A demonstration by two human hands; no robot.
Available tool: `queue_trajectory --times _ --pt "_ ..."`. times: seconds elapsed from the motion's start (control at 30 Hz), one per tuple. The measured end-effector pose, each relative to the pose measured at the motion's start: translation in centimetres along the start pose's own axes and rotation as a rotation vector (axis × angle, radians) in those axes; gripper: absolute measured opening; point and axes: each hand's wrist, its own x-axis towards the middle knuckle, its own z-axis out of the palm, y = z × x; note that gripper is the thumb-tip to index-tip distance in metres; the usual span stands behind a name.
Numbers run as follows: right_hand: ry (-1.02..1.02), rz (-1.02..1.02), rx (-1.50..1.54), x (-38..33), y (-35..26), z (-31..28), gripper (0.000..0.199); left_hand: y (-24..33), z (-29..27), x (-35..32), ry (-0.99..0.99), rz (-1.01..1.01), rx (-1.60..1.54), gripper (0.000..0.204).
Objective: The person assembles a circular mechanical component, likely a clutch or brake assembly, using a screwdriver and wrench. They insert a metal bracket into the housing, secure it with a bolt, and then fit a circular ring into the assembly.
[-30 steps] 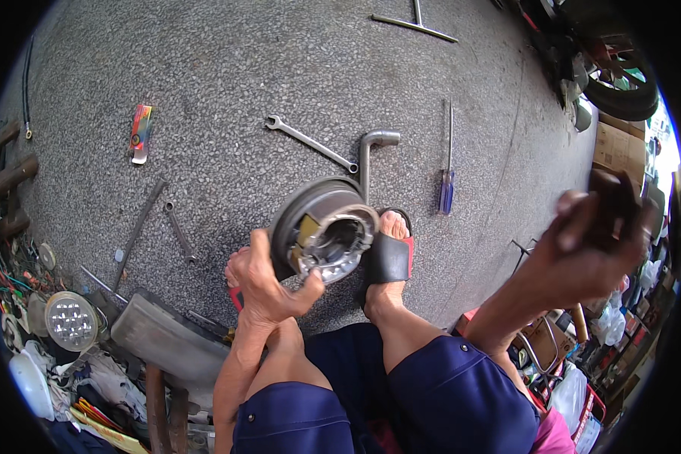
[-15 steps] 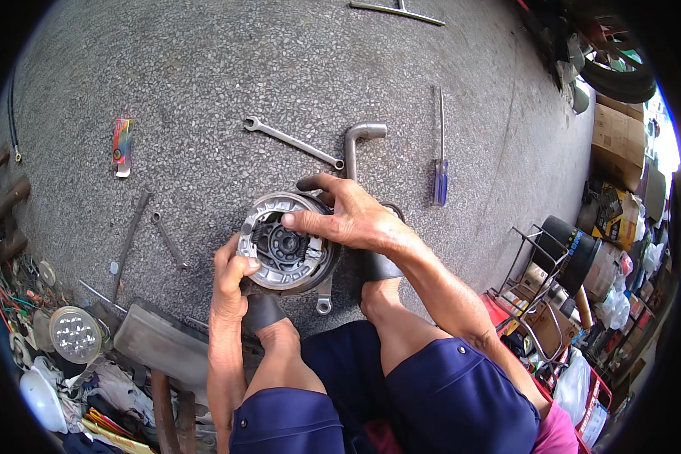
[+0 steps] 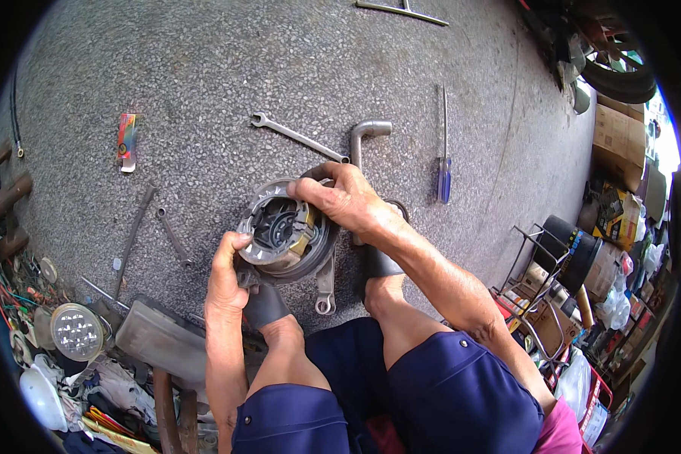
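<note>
Between my hands is a round metal clutch assembly (image 3: 284,225), with curved shoes around a dark hub and worn yellowish lining showing on its right side. It is tilted, its open face turned up and leftward. My left hand (image 3: 225,276) grips its lower left rim, thumb on top. From the upper right my right hand (image 3: 344,198) holds the rim, thumb on the upper edge and fingers curled behind, partly hidden. A metal arm with a ringed end (image 3: 324,304) sticks out below; whether it is joined to the assembly I cannot tell.
On the speckled floor beyond lie a combination wrench (image 3: 299,138), a bent pipe-like socket wrench (image 3: 358,144) and a blue-handled screwdriver (image 3: 443,178). Left are a small wrench (image 3: 175,238), a dark rod (image 3: 135,238) and a small colourful box (image 3: 127,142). Clutter flanks both sides.
The clutch assembly has been tilted from nearly face-up, so its right side and lining show more. My right thumb has moved from inside the ring up to its upper edge.
</note>
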Motion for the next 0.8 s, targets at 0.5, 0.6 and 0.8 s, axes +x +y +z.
queue_trajectory --times 0.5,0.6,0.8 --pt "-0.077 0.217 0.727 -4.8 3.1 -0.9 0.051 2.4 5.1 -2.2 -0.087 -0.02 -0.184 0.052" --pt "-0.063 0.231 0.786 -4.2 2.7 -1.7 0.049 3.3 5.7 -2.8 -0.207 -0.047 -0.312 0.046" --pt "-0.003 0.17 0.284 -4.0 1.0 -2.9 0.063 3.3 5.2 -2.5 -0.235 -0.093 -0.427 0.04"
